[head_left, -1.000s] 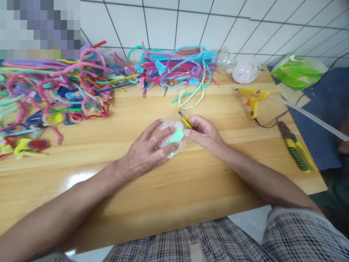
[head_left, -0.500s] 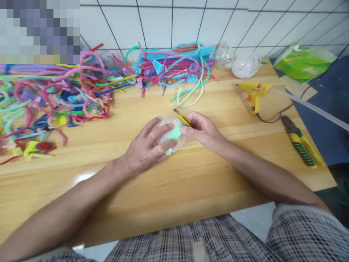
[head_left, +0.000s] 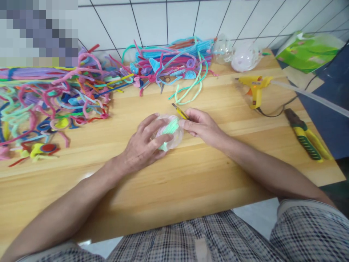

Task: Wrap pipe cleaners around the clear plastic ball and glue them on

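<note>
My left hand [head_left: 144, 143] is wrapped round the left side of a clear plastic ball [head_left: 178, 137] low over the wooden table. Mint-green and pale pink fuzzy pipe cleaners [head_left: 171, 126] show through or on the ball; whether they lie inside it I cannot tell. A yellow utility knife [head_left: 180, 111] sits in my right hand [head_left: 203, 125], its blade tip pointing up and left, away from the ball. The thumb of that hand touches the ball's upper right side. Part of the knife's handle is hidden by my fingers.
Tangled pipe cleaners [head_left: 54, 98] cover the left, with more bundles [head_left: 174, 54] and scissors [head_left: 163, 82] at the back. Clear balls [head_left: 246, 56] stand near the tiled wall. A yellow glue gun [head_left: 255, 89] with its cord and pliers [head_left: 307, 136] lie right, near a green bag [head_left: 311, 52].
The view has shifted slightly. My left fingers have moved back a little, showing more of the ball. The knife stays in my right hand, which remains against the ball.
</note>
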### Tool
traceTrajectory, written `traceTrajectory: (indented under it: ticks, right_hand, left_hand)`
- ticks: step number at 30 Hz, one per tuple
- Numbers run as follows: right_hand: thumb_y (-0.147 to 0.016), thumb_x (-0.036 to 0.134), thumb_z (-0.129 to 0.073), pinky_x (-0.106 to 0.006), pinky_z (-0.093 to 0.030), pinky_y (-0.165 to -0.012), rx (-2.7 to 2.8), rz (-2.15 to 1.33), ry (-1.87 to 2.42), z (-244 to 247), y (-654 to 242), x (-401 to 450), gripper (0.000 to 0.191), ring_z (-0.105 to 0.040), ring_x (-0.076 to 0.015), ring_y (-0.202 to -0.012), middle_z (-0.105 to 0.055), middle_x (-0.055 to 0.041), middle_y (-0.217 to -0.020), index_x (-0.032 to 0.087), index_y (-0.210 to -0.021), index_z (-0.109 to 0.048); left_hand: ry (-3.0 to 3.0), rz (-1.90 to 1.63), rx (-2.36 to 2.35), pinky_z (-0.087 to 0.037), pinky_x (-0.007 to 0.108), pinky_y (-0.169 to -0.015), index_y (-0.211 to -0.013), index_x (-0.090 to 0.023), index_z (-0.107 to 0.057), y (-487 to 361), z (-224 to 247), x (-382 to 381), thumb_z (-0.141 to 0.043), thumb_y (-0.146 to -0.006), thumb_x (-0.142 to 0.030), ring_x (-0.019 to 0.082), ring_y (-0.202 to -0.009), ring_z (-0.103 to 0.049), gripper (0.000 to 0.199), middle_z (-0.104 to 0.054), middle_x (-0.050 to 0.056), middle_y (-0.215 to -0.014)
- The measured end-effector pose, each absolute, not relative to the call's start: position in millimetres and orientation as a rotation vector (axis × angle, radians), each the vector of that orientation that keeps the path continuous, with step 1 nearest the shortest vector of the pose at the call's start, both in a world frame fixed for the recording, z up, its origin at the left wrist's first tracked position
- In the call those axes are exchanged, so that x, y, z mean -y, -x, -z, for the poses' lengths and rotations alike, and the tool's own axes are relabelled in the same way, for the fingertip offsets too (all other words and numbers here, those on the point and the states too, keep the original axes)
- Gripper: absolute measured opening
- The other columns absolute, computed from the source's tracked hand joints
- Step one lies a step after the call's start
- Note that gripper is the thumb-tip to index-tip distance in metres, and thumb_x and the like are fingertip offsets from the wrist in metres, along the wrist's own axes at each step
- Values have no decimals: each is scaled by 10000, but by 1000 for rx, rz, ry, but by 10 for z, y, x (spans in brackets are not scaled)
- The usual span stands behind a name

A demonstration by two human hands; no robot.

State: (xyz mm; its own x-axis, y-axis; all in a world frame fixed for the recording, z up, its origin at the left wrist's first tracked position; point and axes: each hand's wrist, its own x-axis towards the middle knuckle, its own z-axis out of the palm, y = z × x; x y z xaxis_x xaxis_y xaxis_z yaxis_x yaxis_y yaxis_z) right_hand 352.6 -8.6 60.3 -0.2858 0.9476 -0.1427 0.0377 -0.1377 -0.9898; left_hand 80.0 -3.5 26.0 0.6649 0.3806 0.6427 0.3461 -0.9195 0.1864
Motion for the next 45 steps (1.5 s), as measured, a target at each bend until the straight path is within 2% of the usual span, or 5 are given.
traceTrajectory:
  ticks: [6,21,27,32,45]
  right_hand:
    - [-813,788,-914,-315,-248,-581,1354,-1508,1166,-601,-3521,89,630,-385,-123,-664,-471,68,-706,251,-842,-586]
    - [-828,788,-891,-329,-303,-671,1426,-1424,1203,-590,-3515,103,618,-418,-154,-761,-485,44,-795,253,-875,-585]
    - [-810,775,-908,-327,-334,-689,1463,-1371,1219,-613,-3516,105,626,-430,-152,-775,-491,44,-803,252,-847,-566]
    - [-808,753,-922,-327,-313,-676,1484,-1359,1210,-617,-3519,92,621,-409,-147,-759,-462,50,-786,252,-824,-554]
    - [-821,716,-946,-325,-298,-662,1549,-1287,1271,-643,-3529,134,594,-421,-152,-765,-484,44,-780,254,-851,-573]
  left_hand:
    - [-2852,-1132,-556,-643,641,-1222,-1496,-248,-585,-806,-288,21,-807,-1031,-273,413,-1582,-576,516,-628,190,-1564]
    - [-2921,-1013,-664,-677,603,-1195,-1511,-272,-601,-813,-381,17,-682,-1112,-330,383,-1540,-617,411,-645,155,-1537]
    - [-2919,-1070,-584,-701,679,-1144,-1526,-280,-599,-802,-355,-29,-740,-1075,-355,425,-1509,-654,478,-679,179,-1508]
    - [-2942,-955,-698,-660,617,-1255,-1498,-305,-614,-784,-402,11,-668,-1130,-355,362,-1576,-628,375,-702,125,-1546]
    - [-2891,-1028,-562,-661,677,-1218,-1574,-322,-564,-785,-374,-27,-755,-1083,-335,409,-1563,-633,527,-657,164,-1577]
